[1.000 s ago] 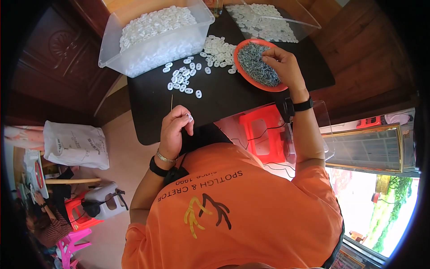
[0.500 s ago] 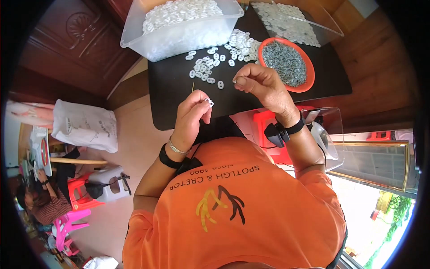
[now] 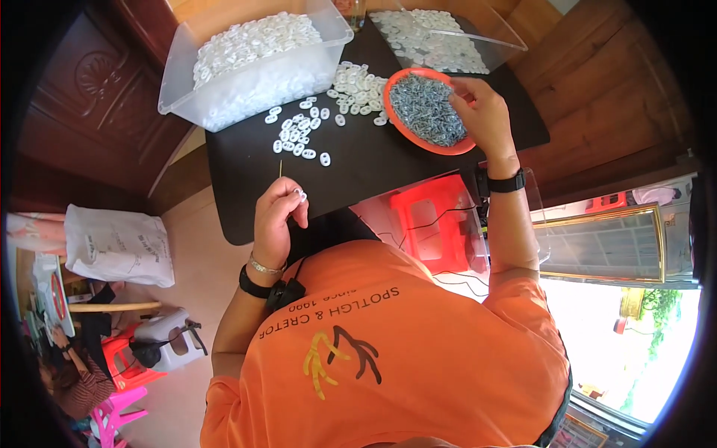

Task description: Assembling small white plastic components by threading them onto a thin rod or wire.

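Note:
My left hand (image 3: 278,216) is closed in a pinch over the table's near edge. Between its fingertips is a small white oval plastic piece (image 3: 300,195), mostly covered by the fingers. A thin brass-coloured rod (image 3: 281,169) sticks up from the same hand. My right hand (image 3: 485,119) reaches over the right rim of an orange bowl (image 3: 393,118) full of small grey metal screws (image 3: 426,108). Its thumb and fingers look parted at the screws, with nothing visible in them. Loose white oval pieces with two holes (image 3: 296,134) lie on the dark table (image 3: 246,175) beyond my left hand.
A clear plastic tub (image 3: 261,93) heaped with white pieces stands at the far left. Another clear container (image 3: 489,37) with white pieces is at the far right. A larger white pile (image 3: 358,88) lies between. Red stool (image 3: 441,224) below the table; another person (image 3: 82,381) sits at left.
My right hand has moved right, from above the table to the screws in the orange bowl. My left hand keeps its pinch on the white piece. The whole view has shifted.

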`<state>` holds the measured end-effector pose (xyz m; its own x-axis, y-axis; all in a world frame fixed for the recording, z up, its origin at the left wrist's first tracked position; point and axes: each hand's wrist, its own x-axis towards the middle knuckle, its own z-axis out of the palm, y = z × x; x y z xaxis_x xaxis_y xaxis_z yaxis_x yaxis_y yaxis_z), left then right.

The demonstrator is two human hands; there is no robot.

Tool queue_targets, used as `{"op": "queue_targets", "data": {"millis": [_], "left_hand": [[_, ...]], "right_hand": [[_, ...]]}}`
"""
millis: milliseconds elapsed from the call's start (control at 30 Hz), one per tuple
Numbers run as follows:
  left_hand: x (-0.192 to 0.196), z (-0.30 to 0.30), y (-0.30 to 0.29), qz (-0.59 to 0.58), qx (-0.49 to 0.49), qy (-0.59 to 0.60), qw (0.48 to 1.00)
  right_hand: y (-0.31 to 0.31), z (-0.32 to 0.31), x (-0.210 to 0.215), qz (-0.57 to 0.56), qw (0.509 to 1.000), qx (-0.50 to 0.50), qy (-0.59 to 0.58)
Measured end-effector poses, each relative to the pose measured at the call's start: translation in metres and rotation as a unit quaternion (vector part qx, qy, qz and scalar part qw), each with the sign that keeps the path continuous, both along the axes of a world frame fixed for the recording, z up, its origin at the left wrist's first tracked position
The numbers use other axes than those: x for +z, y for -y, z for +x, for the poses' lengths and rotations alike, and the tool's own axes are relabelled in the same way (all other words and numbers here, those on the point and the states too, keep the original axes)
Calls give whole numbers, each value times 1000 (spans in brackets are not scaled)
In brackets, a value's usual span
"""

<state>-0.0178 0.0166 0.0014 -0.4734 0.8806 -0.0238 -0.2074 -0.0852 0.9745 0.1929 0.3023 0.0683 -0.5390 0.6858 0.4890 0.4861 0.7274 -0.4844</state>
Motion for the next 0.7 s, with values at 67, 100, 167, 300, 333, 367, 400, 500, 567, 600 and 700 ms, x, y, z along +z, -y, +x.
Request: {"op": "queue_targets", "data": {"millis": [67,100,167,300,333,367,400,500,567,600,700], "left_hand": [[-3,0,2,1,3,-2,1000],[-3,0,1,2,4,-2,1000],[-3,0,0,4,1,-6,1000],[-1,2,0,-7,5,-11,1000],[-2,1,0,-5,2,-12,1000],[-2,1,0,-2,0,-13,1000],[-2,1,0,-2,0,-13,1000],[-1,1,0,0,2,-4,1000],[0,2,0,5,-3,-10,1000],[0,2,0,4,-3,-10,1000],[-1,1,-1,6,-2,-11,1000]], "right_hand": [[-1,4,-3,30,999,-1,41],[2,7,-4,30,995,19,97],[5,7,-11,29,987,38,152],[-1,-3,-30,147,971,24,185],[-3,-5,-30,143,972,13,186],[-4,-5,-31,139,973,2,186],[-4,-5,-30,139,973,2,186],[-4,-5,-26,105,979,2,175],[1,-2,-23,98,983,49,147],[0,-4,-25,98,983,49,148],[-4,-10,-30,162,967,36,194]]}}
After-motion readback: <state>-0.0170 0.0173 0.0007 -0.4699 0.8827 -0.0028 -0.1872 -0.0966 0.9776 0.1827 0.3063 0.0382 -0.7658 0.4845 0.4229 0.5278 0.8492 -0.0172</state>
